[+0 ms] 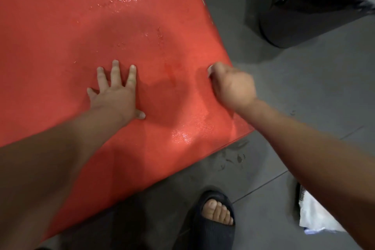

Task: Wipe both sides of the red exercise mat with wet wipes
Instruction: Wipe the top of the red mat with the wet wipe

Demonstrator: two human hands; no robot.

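Observation:
The red exercise mat (60,26) lies flat on a grey floor and fills the left and middle of the view, with wet shiny patches on its surface. My left hand (115,91) presses flat on the mat with its fingers spread. My right hand (231,85) is curled near the mat's right edge, blurred. A small white bit of a wet wipe (210,70) shows at its fingertips.
A black lined bin (308,6) stands on the floor at the upper right. A white wet-wipe packet (316,217) lies at the lower right under my forearm. My foot in a black slipper (213,215) is close to the mat's near edge. Damp marks spot the floor by the mat's corner.

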